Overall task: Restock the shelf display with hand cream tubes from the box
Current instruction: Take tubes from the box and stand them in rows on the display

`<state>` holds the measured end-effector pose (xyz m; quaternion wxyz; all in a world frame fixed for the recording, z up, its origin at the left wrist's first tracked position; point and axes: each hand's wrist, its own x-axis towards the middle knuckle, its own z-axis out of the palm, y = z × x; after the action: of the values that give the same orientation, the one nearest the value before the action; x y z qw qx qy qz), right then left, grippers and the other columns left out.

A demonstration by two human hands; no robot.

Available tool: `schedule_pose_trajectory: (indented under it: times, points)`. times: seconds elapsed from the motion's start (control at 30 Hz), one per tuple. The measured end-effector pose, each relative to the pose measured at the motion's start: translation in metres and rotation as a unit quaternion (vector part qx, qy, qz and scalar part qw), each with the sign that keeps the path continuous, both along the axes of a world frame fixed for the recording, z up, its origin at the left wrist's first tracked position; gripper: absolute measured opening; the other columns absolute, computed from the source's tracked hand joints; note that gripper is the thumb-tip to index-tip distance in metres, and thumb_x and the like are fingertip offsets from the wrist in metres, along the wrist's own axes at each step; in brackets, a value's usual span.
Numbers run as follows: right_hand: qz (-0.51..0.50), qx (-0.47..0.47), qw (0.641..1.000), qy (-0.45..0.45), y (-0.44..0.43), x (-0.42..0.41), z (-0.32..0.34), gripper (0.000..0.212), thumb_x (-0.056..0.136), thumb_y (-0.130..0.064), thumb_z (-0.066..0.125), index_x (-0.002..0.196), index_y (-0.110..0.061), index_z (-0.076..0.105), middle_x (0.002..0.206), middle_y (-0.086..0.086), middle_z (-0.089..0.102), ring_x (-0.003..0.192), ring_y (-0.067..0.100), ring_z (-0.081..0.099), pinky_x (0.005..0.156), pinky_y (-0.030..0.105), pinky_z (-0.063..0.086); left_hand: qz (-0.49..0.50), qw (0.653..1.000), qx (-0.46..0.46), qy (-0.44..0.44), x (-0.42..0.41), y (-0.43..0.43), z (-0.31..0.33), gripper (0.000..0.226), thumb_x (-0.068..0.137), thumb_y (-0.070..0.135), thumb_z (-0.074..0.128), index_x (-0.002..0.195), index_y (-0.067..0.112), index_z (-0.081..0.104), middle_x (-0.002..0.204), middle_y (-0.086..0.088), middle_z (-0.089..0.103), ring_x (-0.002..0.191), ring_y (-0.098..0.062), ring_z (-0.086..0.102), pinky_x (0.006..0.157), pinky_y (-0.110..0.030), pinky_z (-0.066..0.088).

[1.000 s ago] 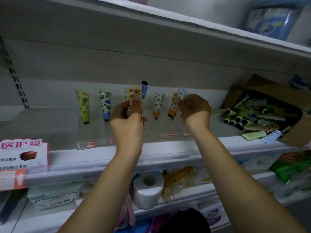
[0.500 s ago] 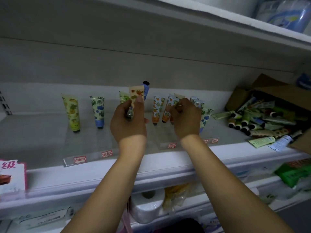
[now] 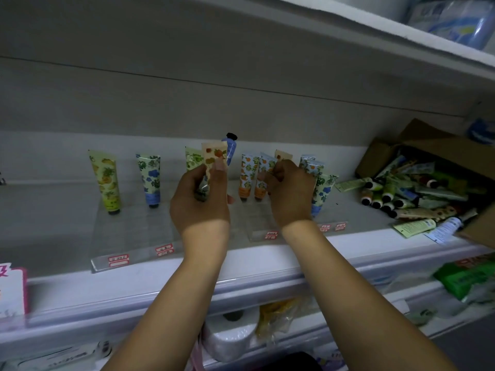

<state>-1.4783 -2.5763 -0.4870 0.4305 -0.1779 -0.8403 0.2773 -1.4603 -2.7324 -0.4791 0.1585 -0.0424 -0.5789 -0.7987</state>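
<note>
My left hand (image 3: 199, 202) grips a bunch of hand cream tubes (image 3: 214, 159): a peach one in front, a green one and a blue one with a black cap sticking up behind. My right hand (image 3: 290, 192) pinches a tube with an orange print (image 3: 263, 170) among the tubes standing cap-down on the clear display stand (image 3: 261, 231). A yellow tube (image 3: 107, 180) and a blue-flower tube (image 3: 150, 179) stand on the left stand. The cardboard box (image 3: 428, 145) lies on its side at the right with several tubes (image 3: 401, 194) spilling out.
The white shelf's front edge (image 3: 267, 271) runs across below my hands. A pink sign (image 3: 12, 287) stands at the far left. Toilet paper (image 3: 230, 336) and packets sit on the shelf below. A shelf with blue packs (image 3: 452, 20) hangs overhead.
The view has shifted right, bringing more tubes on the right stand into sight. My right hand has settled lower among those standing tubes. My left hand keeps its bunch.
</note>
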Motion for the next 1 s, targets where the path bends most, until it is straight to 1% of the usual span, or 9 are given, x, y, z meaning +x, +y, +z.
schedule_pose_trajectory:
  times: [0.07,0.13,0.27,0.4,0.53,0.63,0.8,0.9,1.0]
  points:
    - [0.0,-0.003,1.0,0.003,-0.001,0.0,0.001,0.012,0.087,-0.017,0.075,0.087,-0.006,0.071,0.082,0.006,0.075,0.073,0.023,0.07,0.066,0.03,0.053,-0.003,1.0,-0.005,0.0,0.0,0.0,-0.001,0.03,0.096,0.045,0.066,0.104,0.017,0.073,0.086,-0.004,0.073,0.056,-0.007,0.063,0.057,-0.025,0.05]
    - [-0.001,-0.007,1.0,0.01,-0.002,0.0,0.002,0.01,0.087,-0.016,0.075,0.085,-0.007,0.071,0.082,0.004,0.076,0.073,0.021,0.07,0.066,0.028,0.052,-0.001,1.0,-0.009,0.0,0.0,-0.001,-0.001,0.029,0.096,0.046,0.066,0.103,0.019,0.073,0.084,-0.002,0.073,0.057,-0.009,0.064,0.058,-0.028,0.051]
    - [-0.008,0.003,1.0,0.009,-0.001,-0.001,0.002,0.013,0.087,-0.016,0.076,0.082,-0.006,0.07,0.079,0.006,0.074,0.067,0.019,0.067,0.064,0.029,0.052,0.0,1.0,-0.007,0.0,0.001,-0.002,-0.002,0.03,0.095,0.047,0.066,0.102,0.018,0.073,0.079,0.002,0.072,0.057,-0.009,0.064,0.06,-0.03,0.053]
    - [-0.028,0.028,0.999,-0.006,0.002,-0.004,0.0,0.015,0.086,-0.021,0.077,0.085,-0.007,0.071,0.083,0.009,0.072,0.072,0.024,0.067,0.067,0.032,0.053,0.001,1.0,-0.005,0.005,0.001,-0.001,-0.002,0.033,0.095,0.045,0.066,0.104,0.015,0.073,0.083,-0.001,0.073,0.056,-0.008,0.063,0.057,-0.025,0.052]
    - [-0.031,0.032,0.999,-0.012,0.002,-0.005,0.0,0.012,0.087,-0.018,0.076,0.084,-0.007,0.07,0.082,0.01,0.071,0.073,0.025,0.067,0.067,0.03,0.052,0.005,1.0,-0.002,0.013,0.001,-0.001,-0.001,0.03,0.096,0.043,0.066,0.105,0.015,0.073,0.081,-0.001,0.072,0.055,-0.007,0.062,0.055,-0.023,0.049]
    - [-0.029,0.017,0.999,-0.006,0.002,-0.007,0.0,0.006,0.088,-0.013,0.074,0.09,-0.007,0.071,0.087,0.01,0.073,0.079,0.024,0.069,0.072,0.035,0.056,0.008,1.0,-0.006,0.019,0.001,-0.001,-0.002,0.032,0.096,0.044,0.065,0.105,0.014,0.073,0.079,0.0,0.072,0.055,-0.007,0.062,0.055,-0.021,0.049]
    - [-0.028,-0.005,1.0,0.01,0.004,-0.007,0.0,0.013,0.085,-0.008,0.076,0.096,-0.006,0.07,0.094,0.013,0.071,0.086,0.027,0.069,0.077,0.042,0.057,0.008,1.0,-0.006,0.016,0.0,-0.001,-0.003,0.033,0.096,0.045,0.065,0.105,0.015,0.073,0.078,0.001,0.072,0.054,-0.007,0.062,0.054,-0.019,0.048]
    - [-0.02,-0.029,0.999,0.013,0.003,0.0,0.006,0.013,0.086,-0.009,0.075,0.097,-0.005,0.069,0.095,0.014,0.07,0.086,0.026,0.068,0.08,0.04,0.056,0.003,1.0,-0.001,0.017,-0.001,-0.001,-0.005,0.032,0.096,0.046,0.065,0.103,0.016,0.073,0.075,0.003,0.07,0.055,-0.009,0.062,0.055,-0.025,0.051]
    - [-0.011,-0.05,0.998,0.046,-0.003,0.014,0.016,0.007,0.089,-0.011,0.072,0.09,-0.005,0.068,0.089,0.009,0.069,0.079,0.019,0.063,0.075,0.033,0.052,0.006,1.0,-0.012,0.024,-0.002,-0.001,-0.006,0.031,0.098,0.044,0.062,0.101,0.014,0.072,0.074,0.0,0.069,0.054,-0.008,0.062,0.054,-0.023,0.048]
